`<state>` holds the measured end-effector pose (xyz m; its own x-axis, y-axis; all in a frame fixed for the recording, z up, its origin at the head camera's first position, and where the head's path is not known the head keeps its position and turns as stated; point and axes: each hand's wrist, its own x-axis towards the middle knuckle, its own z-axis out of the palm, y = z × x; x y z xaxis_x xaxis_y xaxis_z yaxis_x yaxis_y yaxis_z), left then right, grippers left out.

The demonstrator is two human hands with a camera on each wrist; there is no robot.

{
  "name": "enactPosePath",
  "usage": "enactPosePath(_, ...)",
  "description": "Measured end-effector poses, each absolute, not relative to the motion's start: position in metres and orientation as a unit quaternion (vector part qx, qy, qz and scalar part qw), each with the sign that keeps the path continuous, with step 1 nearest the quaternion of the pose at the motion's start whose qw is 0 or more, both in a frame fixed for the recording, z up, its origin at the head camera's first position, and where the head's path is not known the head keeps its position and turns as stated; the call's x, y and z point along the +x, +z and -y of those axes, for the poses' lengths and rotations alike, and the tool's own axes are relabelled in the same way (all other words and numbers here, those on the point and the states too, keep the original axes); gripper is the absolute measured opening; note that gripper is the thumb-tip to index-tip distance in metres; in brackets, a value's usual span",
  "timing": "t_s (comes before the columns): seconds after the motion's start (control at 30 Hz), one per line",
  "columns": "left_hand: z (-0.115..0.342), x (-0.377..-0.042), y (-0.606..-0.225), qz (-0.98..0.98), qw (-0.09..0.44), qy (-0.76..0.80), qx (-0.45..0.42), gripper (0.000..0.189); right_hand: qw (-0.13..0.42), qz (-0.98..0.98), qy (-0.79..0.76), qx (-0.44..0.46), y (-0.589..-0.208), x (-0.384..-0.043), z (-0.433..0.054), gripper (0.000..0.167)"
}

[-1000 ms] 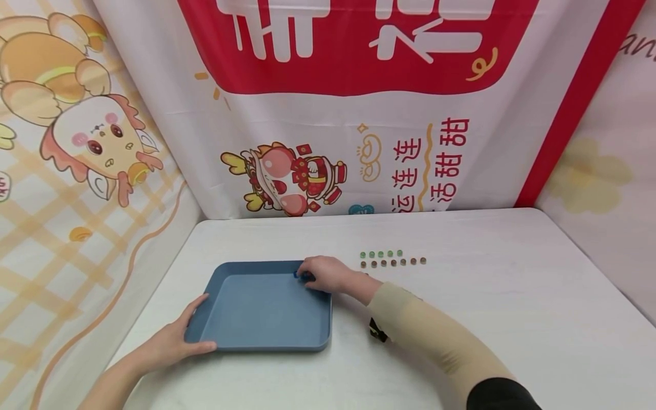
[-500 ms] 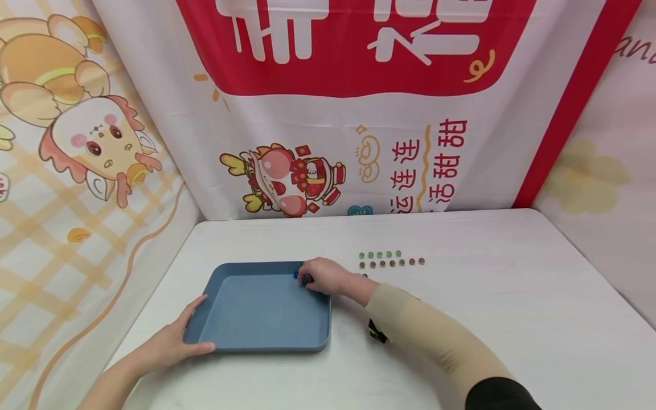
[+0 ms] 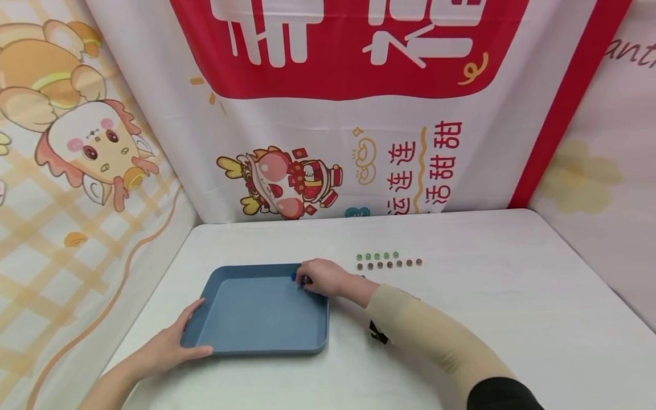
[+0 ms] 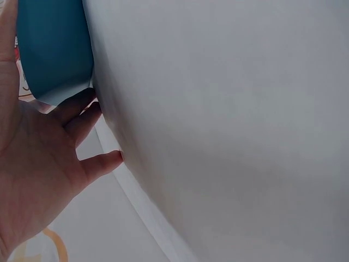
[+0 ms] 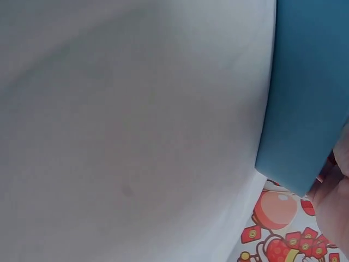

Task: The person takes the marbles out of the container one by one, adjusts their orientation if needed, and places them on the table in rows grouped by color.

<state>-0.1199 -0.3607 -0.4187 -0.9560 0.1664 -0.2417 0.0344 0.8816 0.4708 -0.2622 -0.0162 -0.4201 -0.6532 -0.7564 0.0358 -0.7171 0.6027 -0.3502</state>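
Observation:
A blue-grey tray [image 3: 261,313] lies on the table. My left hand [image 3: 159,350] spans its near left corner, straight fingers at the left wall and thumb along the front rim; in the left wrist view the fingers [image 4: 84,121] are spread. My right hand [image 3: 325,278] reaches over the tray's far right corner, fingers curled down inside. Blue shows between its thumb and fingers, a small glass marble partly hidden by the hand. Another blue marble [image 3: 294,277] lies just left of the fingertips. In the right wrist view the hand [image 5: 335,199] shows only at the edge.
Right of the tray, several green marbles [image 3: 377,256] form a row, with a row of several brown marbles [image 3: 390,265] below. One blue marble [image 3: 363,277] shows behind the right wrist. A black-and-yellow item [image 3: 377,332] sits beside the sleeve. Printed cloth [image 3: 318,125] hangs behind the table.
The head view has shifted slightly, so the scene sits a little lower and further left. The right fingers have shifted slightly around the blue marbles; the left hand stays on the tray.

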Motion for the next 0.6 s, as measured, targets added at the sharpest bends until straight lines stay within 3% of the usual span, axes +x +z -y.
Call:
enactPosePath(0.37, 0.362, -0.120, -0.420, -0.959, 0.143, 0.239, 0.051, 0.109, 0.038, -0.874, -0.189, -0.446, -0.389, -0.247, -0.011, 0.019)
enactPosePath(0.6, 0.361, -0.120, -0.420, -0.959, 0.138, 0.240, 0.057, 0.109, 0.037, -0.877, -0.230, -0.421, -0.377, -0.243, -0.041, 0.019)
